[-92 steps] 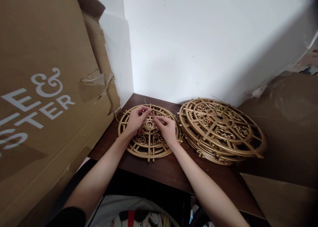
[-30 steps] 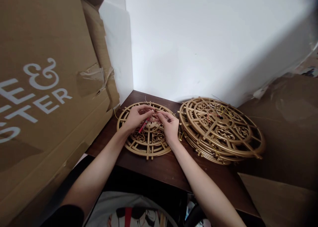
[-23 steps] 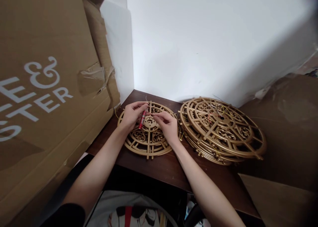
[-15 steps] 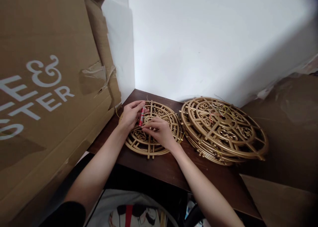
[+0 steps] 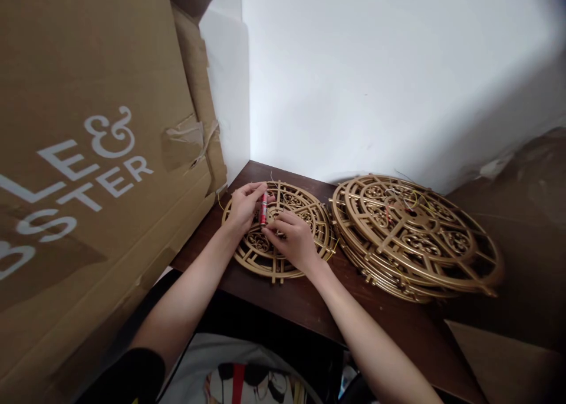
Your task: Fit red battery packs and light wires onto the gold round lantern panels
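Observation:
Between the thumb and fingers of my left hand [image 5: 247, 204] is a small red cylinder [image 5: 263, 209] with pale markings, held nearly upright. My right hand [image 5: 292, 236] is closed in a pinch at the cylinder's lower end. Whatever is between those fingertips is too small to make out. Both hands are over a round gold openwork panel [image 5: 277, 268] with scroll patterns, which lies flat on the dark brown table [image 5: 283, 304]. Thin wires stick out at the panel's edge. My hands cover part of its middle.
To the right, several similar gold panels [image 5: 415, 239] are stacked, with thin coloured wires on top. A large cardboard box [image 5: 110, 215] with white lettering stands close on the left. More cardboard [image 5: 508, 351] is at the right. A white wall [image 5: 354, 85] rises behind the table.
The whole view has shifted, so the table and hands appear slightly farther right. My left hand keeps the red cylinder, and my right fingers stay at its lower end.

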A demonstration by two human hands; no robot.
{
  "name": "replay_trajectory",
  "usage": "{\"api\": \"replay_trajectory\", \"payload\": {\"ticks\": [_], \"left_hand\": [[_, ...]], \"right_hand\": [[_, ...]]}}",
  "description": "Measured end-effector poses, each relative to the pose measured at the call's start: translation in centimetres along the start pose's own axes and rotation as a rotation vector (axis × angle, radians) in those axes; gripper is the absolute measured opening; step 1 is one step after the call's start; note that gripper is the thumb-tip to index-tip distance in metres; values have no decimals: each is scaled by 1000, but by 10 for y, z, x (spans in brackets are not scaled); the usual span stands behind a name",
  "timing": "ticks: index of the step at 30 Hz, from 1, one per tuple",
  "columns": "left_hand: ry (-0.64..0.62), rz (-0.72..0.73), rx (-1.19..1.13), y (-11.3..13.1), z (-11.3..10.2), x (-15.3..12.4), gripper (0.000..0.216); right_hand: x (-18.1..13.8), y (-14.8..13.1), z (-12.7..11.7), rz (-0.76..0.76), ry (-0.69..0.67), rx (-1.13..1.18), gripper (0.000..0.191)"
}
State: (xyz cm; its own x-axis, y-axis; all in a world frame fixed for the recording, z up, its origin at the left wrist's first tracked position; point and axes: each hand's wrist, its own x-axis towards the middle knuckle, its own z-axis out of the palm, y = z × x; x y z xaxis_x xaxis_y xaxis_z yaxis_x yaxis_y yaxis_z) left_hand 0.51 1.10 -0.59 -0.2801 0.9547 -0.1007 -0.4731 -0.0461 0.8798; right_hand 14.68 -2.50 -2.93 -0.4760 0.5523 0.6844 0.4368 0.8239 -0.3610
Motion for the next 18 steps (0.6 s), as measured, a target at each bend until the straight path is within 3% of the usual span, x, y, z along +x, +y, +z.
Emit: {"api": "replay_trajectory", "payload": {"ticks": [6, 18], "left_hand": [[6, 29, 38, -1, 1, -1, 11], [-2, 41, 93, -2, 0, 0, 16]], "right_hand": [[1, -6, 0, 52, 64, -43, 21], [0, -5, -1, -5, 101, -45, 20]]}}
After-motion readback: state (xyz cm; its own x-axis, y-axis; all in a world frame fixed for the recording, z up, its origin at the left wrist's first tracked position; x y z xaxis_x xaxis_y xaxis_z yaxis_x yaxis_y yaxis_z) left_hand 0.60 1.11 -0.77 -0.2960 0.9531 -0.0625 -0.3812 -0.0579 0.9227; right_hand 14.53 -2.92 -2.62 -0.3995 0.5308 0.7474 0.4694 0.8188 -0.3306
